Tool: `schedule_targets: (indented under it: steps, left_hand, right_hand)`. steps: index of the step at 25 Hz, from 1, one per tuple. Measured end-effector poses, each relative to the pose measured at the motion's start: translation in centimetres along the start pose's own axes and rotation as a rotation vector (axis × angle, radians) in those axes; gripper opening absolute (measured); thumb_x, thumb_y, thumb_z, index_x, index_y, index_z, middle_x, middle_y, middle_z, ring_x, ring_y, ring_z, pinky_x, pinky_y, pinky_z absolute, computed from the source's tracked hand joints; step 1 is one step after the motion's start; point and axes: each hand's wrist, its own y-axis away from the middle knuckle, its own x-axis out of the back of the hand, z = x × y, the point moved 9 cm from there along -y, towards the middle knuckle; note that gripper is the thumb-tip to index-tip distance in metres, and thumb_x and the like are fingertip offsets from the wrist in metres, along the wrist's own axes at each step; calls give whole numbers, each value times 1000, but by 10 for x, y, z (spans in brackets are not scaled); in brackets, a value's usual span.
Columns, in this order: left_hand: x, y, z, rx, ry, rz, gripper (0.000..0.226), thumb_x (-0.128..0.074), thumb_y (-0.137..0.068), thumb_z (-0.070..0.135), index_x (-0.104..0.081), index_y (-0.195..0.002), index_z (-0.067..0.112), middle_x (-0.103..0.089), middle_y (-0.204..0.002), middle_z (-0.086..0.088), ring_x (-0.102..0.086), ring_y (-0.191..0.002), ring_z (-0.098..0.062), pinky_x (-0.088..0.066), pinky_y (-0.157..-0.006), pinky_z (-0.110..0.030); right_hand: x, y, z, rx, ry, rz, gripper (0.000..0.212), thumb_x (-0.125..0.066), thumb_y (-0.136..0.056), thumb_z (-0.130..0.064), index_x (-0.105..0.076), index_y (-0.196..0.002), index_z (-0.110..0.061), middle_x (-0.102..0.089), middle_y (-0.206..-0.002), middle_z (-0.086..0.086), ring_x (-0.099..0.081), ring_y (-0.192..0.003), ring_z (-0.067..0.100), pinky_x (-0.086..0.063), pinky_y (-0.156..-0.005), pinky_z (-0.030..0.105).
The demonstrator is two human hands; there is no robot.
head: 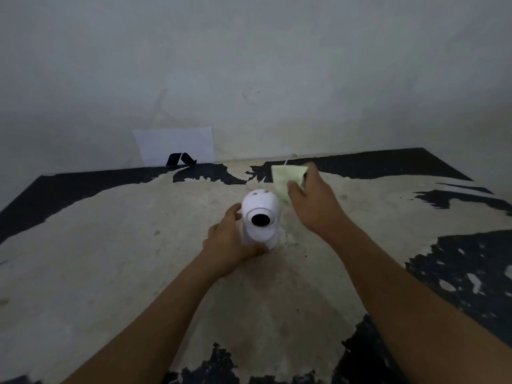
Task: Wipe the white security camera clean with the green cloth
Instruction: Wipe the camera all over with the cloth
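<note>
The white security camera (260, 217) stands upright in the middle of the worn table, its dark round lens facing me. My left hand (231, 243) wraps around its left side and base, gripping it. Just right of the camera and a little behind it, my right hand (310, 200) pinches the pale green cloth (285, 180), which hangs folded from my fingers. The cloth's lower edge hangs close to the camera's upper right side; whether they touch I cannot tell.
The table (138, 259) has a cream top with black patches where the surface has peeled, mostly at the edges. A white sheet of paper (174, 145) with black tape leans against the grey wall behind the table.
</note>
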Motion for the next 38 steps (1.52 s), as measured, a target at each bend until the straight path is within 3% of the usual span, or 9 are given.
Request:
schedule_targets:
  steps: [3,6,9,16,23,27,31,35,38]
  left_hand:
    - [-11,-8,4,26,-75,-6,103,-74,-52,58,-20,-136,34,-49,-133,-5,-43,-123,-33,-38,-102,-48]
    - [-13,-11,0,118,-127,29,78,-70,-72,46,-27,-134,26,-48,-132,-9,-40,-123,-34,-35,-101,-45]
    - [-14,-10,0,72,-163,52,73,-67,-75,47,-29,-134,26,-49,-133,-7,-39,-121,-33,-34,-97,-44]
    - [-16,-12,2,72,-160,54,73,-62,-78,49,-27,-137,23,-45,-138,-9,-40,-123,-32,-36,-101,-46]
    - [-18,-17,-6,29,-122,113,46,-45,-89,26,-37,-134,18,-48,-137,-15,-44,-127,-35,-32,-108,-52]
    - [-18,-17,3,54,-343,46,65,-56,-79,54,-33,-135,31,-46,-141,-4,-41,-125,-34,-33,-102,-48]
    - [-12,-16,5,24,-337,95,74,-60,-77,54,-28,-138,28,-46,-141,-5,-39,-124,-32,-33,-100,-45]
    - [-11,-11,0,-14,-244,80,59,-50,-81,48,-35,-132,23,-48,-133,-9,-43,-120,-32,-35,-101,-44]
    - [-22,-20,-11,-51,-147,114,87,-23,-60,66,-35,-133,21,-45,-141,-12,-41,-129,-32,-32,-108,-53]
  right_hand:
    - [-31,18,-23,222,-17,-141,37,-37,-97,-17,-45,-134,-17,-64,-107,-2,-58,-93,4,-42,-83,10]
    - [-67,29,-41,439,224,-312,50,-35,-90,-27,-43,-138,-18,-41,-149,2,-32,-137,13,-13,-112,18]
    - [-81,18,-43,440,440,-358,46,-45,-91,-37,-47,-134,-22,-42,-147,1,-33,-134,22,-19,-111,30]
    - [-67,32,2,-1,146,-181,70,-38,-90,-57,-19,-146,-19,-31,-151,9,-38,-133,28,-34,-106,38]
    - [-81,38,-48,321,643,-236,79,-11,-82,-70,-37,-139,-24,-25,-157,6,-12,-146,33,-4,-118,54]
    - [-80,9,-32,108,423,-294,68,-23,-87,-68,-46,-132,-22,-44,-140,12,-43,-126,33,-34,-106,47]
    - [-71,21,2,-127,169,-235,75,-32,-86,-67,-23,-143,-20,-37,-146,14,-44,-128,32,-37,-104,44]
    - [-70,55,-25,150,448,-129,81,-19,-86,-67,-6,-149,-17,-11,-159,12,-10,-146,32,-8,-119,49]
    - [-85,49,-51,336,660,-217,95,9,-78,-70,-26,-146,-15,-18,-159,6,1,-148,31,2,-119,51]
